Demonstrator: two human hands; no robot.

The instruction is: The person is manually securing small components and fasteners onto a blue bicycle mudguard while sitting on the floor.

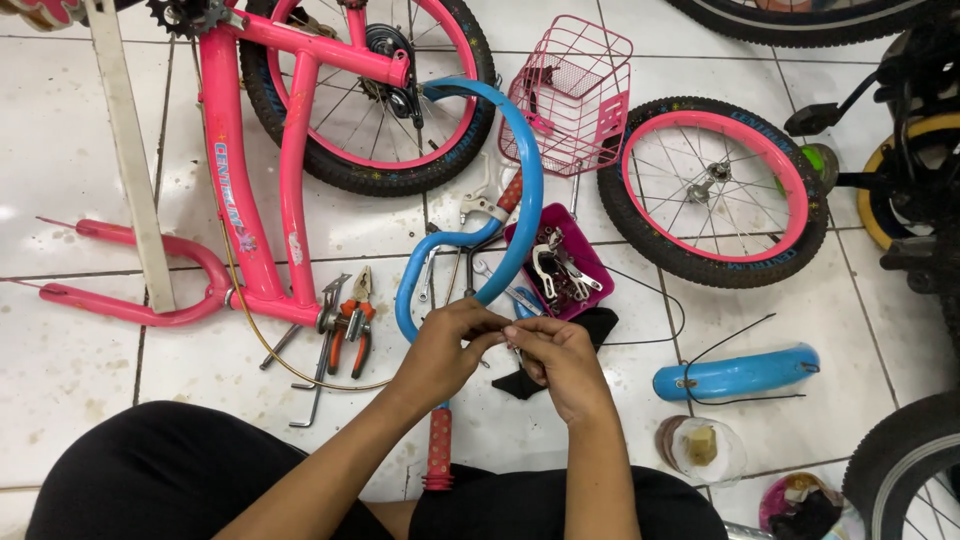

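A small part, too small to identify, is pinched between left hand (445,345) and right hand (560,362), fingers pressed together, near centre above the tiled floor (70,380). Just beyond, one blue handlebar (527,190) arcs near-to-far. Two loose wheels are counted: one far-left (365,90), one right (712,190). One pink tray (590,262) lies between.
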